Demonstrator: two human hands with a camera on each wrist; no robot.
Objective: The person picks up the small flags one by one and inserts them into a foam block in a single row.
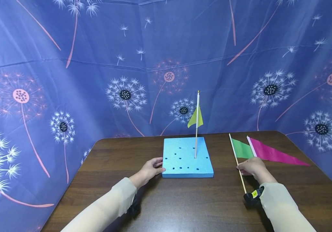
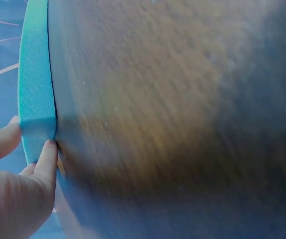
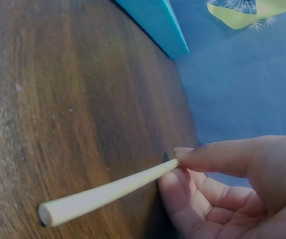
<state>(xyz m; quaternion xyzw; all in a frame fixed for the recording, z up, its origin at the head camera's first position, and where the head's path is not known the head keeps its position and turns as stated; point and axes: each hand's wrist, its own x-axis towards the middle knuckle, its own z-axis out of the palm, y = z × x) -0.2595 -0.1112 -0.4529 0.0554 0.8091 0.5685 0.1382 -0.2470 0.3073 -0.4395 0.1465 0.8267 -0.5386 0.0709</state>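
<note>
A blue board [image 1: 187,174] with several small holes lies on the table, a yellow-green flag [image 1: 199,119] standing upright in it on a thin stick. My left hand [image 1: 151,169] grips the board's near left corner; in the left wrist view, thumb and fingers bear on its blue edge [image 2: 37,89]. To the right, my right hand [image 1: 254,167] pinches the wooden stick of a green flag [image 1: 242,149] between thumb and fingers. That stick's bare end [image 3: 58,211] points toward the right wrist camera. A pink flag [image 1: 279,153] lies beyond the hand, its stick partly hidden.
The brown wooden table [image 1: 119,154] has rounded far corners. Behind it hangs a blue cloth [image 1: 160,38] printed with dandelions. A dark wrist camera [image 1: 251,198] sits under the right sleeve, near the stick's lower end.
</note>
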